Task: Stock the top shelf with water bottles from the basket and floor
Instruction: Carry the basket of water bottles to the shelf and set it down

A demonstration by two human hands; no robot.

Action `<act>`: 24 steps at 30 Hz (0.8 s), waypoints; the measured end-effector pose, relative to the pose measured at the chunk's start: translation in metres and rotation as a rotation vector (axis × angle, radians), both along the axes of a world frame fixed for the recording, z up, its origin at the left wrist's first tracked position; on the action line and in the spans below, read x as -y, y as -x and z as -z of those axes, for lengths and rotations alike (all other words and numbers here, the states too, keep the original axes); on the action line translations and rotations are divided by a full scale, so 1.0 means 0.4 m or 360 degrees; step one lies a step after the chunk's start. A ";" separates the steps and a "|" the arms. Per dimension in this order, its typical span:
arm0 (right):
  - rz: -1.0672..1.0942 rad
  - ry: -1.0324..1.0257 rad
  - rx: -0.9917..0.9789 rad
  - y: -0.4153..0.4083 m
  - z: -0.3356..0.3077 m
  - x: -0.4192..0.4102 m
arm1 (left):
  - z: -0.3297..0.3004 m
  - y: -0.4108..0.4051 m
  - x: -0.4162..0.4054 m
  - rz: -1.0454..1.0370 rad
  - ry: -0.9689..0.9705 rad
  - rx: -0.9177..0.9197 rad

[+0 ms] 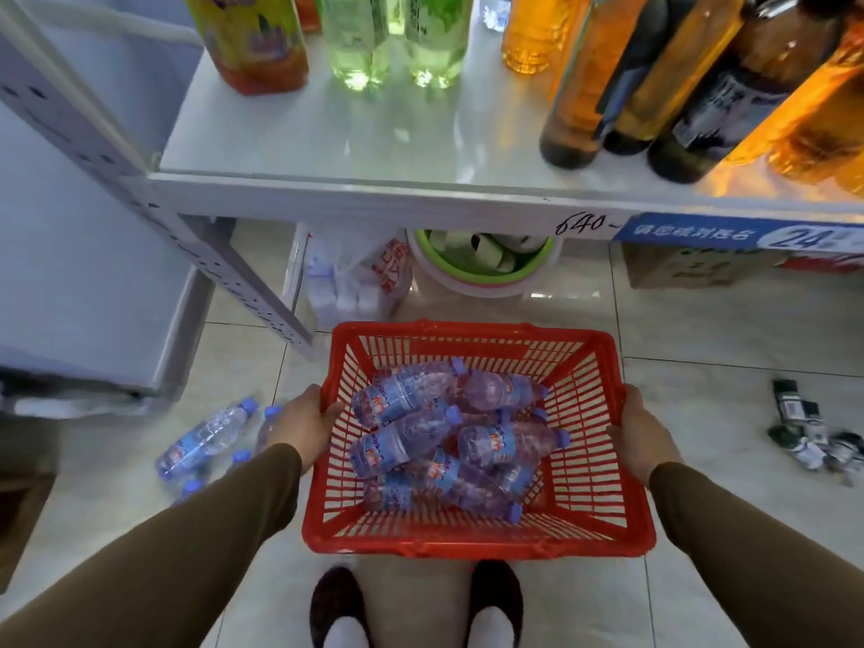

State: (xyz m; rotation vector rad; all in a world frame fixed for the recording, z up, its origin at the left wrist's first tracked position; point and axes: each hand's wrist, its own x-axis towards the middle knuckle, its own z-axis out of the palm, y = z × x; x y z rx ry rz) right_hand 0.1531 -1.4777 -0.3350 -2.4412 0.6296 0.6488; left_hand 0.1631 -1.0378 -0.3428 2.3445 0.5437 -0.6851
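Note:
A red plastic basket hangs in front of me above the tiled floor, filled with several small water bottles with blue caps and blue labels. My left hand grips the basket's left rim, and my right hand grips its right rim. More water bottles of the same kind lie on the floor to the left, partly hidden behind my left arm. The white shelf stands just ahead, with bare room in its front middle.
On the shelf stand an orange drink bottle, green bottles and dark and amber bottles. Under it are a green-lined tub, a bag of white bottles and a carton. Small dark packets lie on the floor right.

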 end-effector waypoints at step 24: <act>0.0908 -0.1056 -0.0013 0.087 0.125 -0.542 | 0.086 -0.142 0.104 0.0812 -0.0197 0.0549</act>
